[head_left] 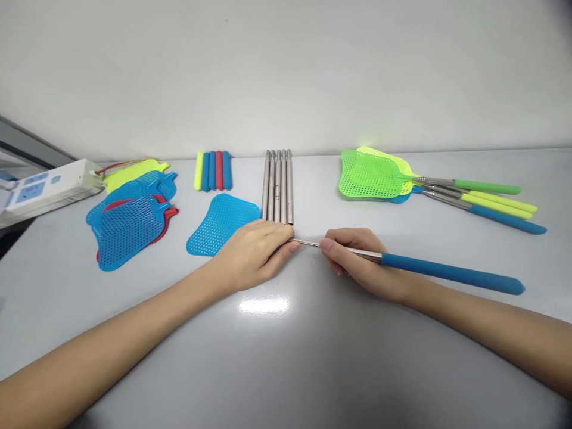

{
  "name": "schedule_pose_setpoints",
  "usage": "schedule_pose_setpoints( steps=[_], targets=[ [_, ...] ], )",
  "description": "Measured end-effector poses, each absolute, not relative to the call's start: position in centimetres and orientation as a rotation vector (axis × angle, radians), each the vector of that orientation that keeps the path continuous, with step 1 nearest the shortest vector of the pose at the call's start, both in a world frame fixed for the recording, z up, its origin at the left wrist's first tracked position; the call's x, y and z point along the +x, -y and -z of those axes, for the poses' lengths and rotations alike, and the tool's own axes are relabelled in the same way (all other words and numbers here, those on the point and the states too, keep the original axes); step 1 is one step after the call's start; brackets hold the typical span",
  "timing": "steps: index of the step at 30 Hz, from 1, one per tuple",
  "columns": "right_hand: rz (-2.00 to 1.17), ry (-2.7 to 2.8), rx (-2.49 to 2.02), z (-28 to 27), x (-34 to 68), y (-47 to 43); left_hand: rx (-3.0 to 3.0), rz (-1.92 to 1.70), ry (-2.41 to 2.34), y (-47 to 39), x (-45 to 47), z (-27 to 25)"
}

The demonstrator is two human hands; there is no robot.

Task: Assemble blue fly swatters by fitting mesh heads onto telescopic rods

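Observation:
A blue perforated fly swatter head [224, 223] lies flat, its narrow end hidden under my left hand [254, 253]. The left fingers are closed around the joint, where the thin end of a metal telescopic rod [308, 242] comes out. My right hand [355, 259] pinches the thicker part of that rod between thumb and fingers. Beyond it, a blue foam handle [451, 273] covers the rod and points right, over my right forearm. Behind my left hand stands a row of several bare metal tubes [277, 190] on the table.
Loose swatter heads [131, 232] in blue, red and yellow overlap at the left. Several foam grips [213, 171] lie in a row at the back. Finished-looking swatters [373, 174] are stacked at the right. A white device [49, 187] stands at the left edge of the grey table [286, 369].

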State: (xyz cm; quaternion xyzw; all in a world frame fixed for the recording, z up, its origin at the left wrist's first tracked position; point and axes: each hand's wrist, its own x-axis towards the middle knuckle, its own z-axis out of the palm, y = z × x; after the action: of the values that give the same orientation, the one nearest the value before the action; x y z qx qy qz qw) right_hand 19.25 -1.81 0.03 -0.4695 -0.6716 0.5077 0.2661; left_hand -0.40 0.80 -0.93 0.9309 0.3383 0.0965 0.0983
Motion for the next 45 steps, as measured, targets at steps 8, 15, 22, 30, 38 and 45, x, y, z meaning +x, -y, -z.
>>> schedule_pose_setpoints(
  steps=[8,15,22,30,38,45],
  targets=[
    [-1.368,1.824,-1.277,-0.18,19.27,1.85,2.758,-0.297,-1.005,-0.85,-0.31,0.94],
    [-1.381,1.823,-1.276,-0.12,19.32,1.89,2.75,-0.287,-1.005,-0.8,-0.26,0.82],
    [-1.374,1.83,-1.263,-0.08,19.38,1.83,2.737,-0.275,-1.012,-0.8,-0.28,0.86],
    [-1.359,1.834,-1.261,-0.12,19.27,1.83,2.739,-0.28,-1.002,-0.85,-0.27,0.83],
    [-1.361,1.827,-1.255,-0.08,19.31,1.81,2.742,-0.27,-1.017,-0.82,-0.27,0.9],
    [-1.348,1.846,-1.233,0.01,19.43,1.82,2.715,-0.243,-1.042,-0.81,-0.23,0.87]
  ],
)
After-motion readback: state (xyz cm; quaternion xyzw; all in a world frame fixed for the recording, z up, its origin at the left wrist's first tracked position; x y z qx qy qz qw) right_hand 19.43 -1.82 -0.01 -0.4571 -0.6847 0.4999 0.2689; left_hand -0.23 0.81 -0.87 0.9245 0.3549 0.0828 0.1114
